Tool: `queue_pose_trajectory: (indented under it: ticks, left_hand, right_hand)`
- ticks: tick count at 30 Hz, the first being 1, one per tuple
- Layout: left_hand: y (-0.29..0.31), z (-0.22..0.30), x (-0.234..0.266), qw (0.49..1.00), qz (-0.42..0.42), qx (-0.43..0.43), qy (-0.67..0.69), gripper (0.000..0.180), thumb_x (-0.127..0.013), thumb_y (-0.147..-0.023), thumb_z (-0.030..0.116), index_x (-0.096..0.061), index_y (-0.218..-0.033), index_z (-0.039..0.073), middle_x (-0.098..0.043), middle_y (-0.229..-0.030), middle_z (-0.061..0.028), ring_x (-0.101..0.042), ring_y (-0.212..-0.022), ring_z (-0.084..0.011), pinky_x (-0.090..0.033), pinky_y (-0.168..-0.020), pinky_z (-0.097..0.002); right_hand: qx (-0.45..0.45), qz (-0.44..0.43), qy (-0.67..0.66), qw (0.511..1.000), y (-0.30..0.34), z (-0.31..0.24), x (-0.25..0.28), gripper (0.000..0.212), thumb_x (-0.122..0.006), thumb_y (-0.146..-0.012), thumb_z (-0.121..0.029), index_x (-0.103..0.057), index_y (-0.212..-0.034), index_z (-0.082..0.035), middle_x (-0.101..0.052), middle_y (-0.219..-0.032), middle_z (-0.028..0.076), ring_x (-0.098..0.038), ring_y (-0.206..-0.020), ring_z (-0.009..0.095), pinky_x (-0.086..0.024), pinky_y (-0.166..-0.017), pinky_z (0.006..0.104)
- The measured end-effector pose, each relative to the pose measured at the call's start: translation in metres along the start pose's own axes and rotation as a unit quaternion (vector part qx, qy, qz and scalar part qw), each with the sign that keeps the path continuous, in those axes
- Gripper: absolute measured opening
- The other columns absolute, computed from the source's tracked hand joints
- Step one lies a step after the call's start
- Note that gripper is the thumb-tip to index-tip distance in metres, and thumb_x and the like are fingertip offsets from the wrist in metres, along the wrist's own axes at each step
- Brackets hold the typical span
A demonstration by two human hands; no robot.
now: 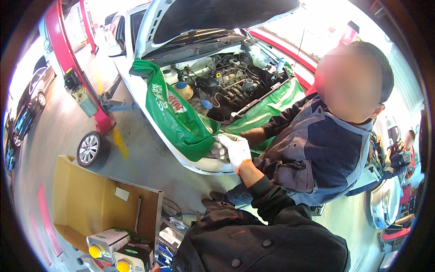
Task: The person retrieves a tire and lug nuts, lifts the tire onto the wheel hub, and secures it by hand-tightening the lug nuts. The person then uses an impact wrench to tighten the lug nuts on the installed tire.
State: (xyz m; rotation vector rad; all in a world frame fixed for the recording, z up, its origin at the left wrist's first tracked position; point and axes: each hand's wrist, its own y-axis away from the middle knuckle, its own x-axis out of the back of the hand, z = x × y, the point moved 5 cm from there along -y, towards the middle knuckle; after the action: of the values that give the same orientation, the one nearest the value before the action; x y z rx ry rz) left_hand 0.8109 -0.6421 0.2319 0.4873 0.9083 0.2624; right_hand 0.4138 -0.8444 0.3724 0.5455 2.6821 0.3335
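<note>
The right hand, in a white glove, is reaching toward the near edge of the white car, its fingers curling beside the green cover that is draping over the front left of the open engine bay; I cannot tell whether they are pinching anything, nor how the left hand is held, as it is lying out of clear view. A co-worker is standing close on the right, while a cardboard box holding a wrench and yellow-capped cans is sitting at near left.
</note>
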Motion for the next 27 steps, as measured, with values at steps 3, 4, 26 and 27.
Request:
queue_pose_trajectory:
  ticks: [3, 4, 26, 27]
  left_hand:
    - [-0.004, -0.001, -0.004, 1.0, 0.002, 0.007, -0.011, 0.039, -0.057, -0.112, 0.031, -0.057, -0.141, 0.004, -0.07, -0.128, -0.0123, -0.073, -0.111, -0.0239, -0.062, -0.097, -0.0398]
    - [-0.005, 0.0, -0.005, 1.0, 0.004, 0.007, -0.013, 0.039, -0.057, -0.112, 0.031, -0.057, -0.141, 0.004, -0.07, -0.128, -0.0123, -0.072, -0.111, -0.0238, -0.062, -0.097, -0.0398]
    - [-0.005, -0.003, -0.007, 0.999, 0.018, 0.01, -0.027, 0.04, -0.059, -0.111, 0.029, -0.056, -0.143, 0.004, -0.069, -0.131, -0.012, -0.071, -0.114, -0.0231, -0.062, -0.099, -0.0393]
    - [-0.005, -0.004, -0.007, 0.999, 0.018, 0.01, -0.026, 0.04, -0.059, -0.111, 0.029, -0.056, -0.143, 0.004, -0.069, -0.131, -0.012, -0.071, -0.114, -0.023, -0.062, -0.099, -0.0393]
  right_hand:
    - [-0.001, 0.0, -0.039, 0.999, -0.004, -0.001, 0.009, 0.016, -0.075, -0.103, -0.021, -0.08, -0.105, -0.006, -0.071, -0.079, -0.001, -0.062, -0.055, 0.007, -0.049, -0.049, 0.024]
    - [-0.005, 0.012, -0.024, 1.0, -0.005, -0.001, 0.013, 0.016, -0.075, -0.103, -0.021, -0.08, -0.105, -0.006, -0.071, -0.079, -0.001, -0.062, -0.055, 0.007, -0.049, -0.049, 0.0239]
    - [-0.003, 0.012, -0.016, 1.0, -0.026, -0.008, 0.033, 0.018, -0.077, -0.1, -0.021, -0.076, -0.101, -0.003, -0.066, -0.08, 0.002, -0.059, -0.059, 0.013, -0.054, -0.054, 0.0307]
    - [-0.002, 0.005, -0.022, 1.0, -0.027, -0.008, 0.032, 0.018, -0.077, -0.1, -0.021, -0.076, -0.101, -0.003, -0.066, -0.08, 0.002, -0.059, -0.059, 0.013, -0.054, -0.053, 0.0306]
